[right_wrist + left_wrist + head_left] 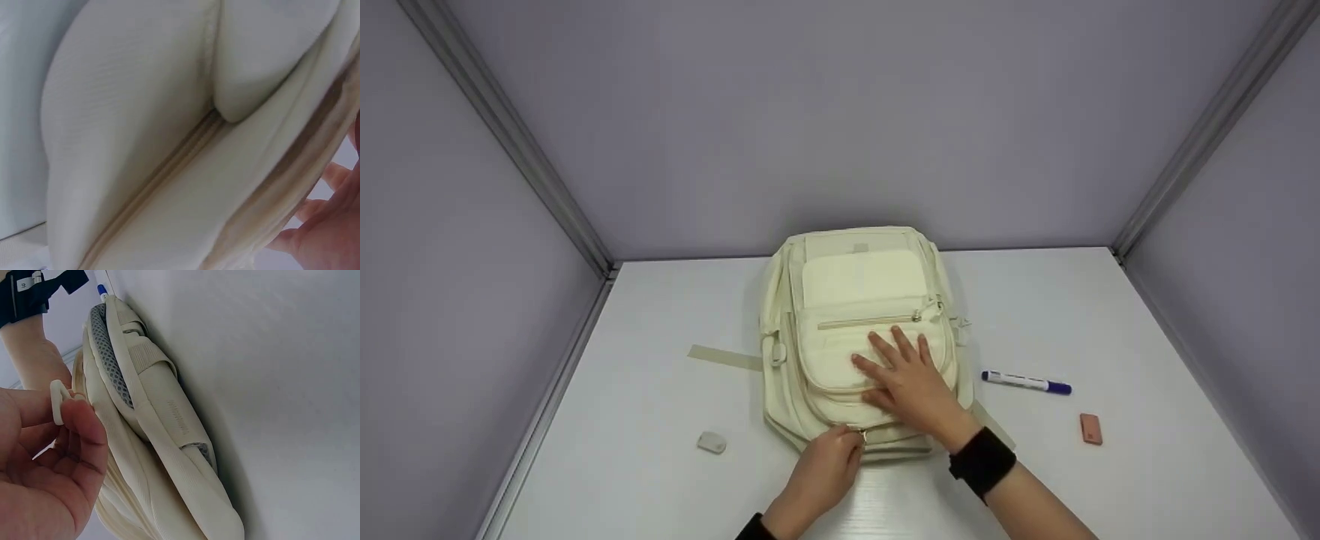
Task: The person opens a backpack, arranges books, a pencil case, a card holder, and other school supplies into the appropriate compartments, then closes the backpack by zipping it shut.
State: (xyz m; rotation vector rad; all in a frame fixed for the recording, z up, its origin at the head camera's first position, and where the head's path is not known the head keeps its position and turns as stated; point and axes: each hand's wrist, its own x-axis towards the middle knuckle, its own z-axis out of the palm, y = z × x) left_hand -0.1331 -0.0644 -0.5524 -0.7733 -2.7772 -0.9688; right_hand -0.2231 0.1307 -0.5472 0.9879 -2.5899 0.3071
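Note:
A cream backpack [864, 276] lies on the white table with its front pockets facing up. At its near end my left hand [826, 463] pinches a pale zipper pull [57, 402] between thumb and index finger. My right hand [913, 388] rests on the front pocket, fingers spread, below a short horizontal zipper [870, 322]. In the right wrist view, cream fabric with a zipper seam [152, 188] fills most of the frame, and the fingers show at the right edge. Grey mesh padding [109, 354] lines the backpack's underside in the left wrist view.
Right of the backpack lie a white marker with a blue cap [1024, 382] and a small pink block [1090, 429]. A small grey-white object [711, 442] is on the left. Straps [726, 358] stick out sideways. Grey walls [855, 120] enclose the table on three sides.

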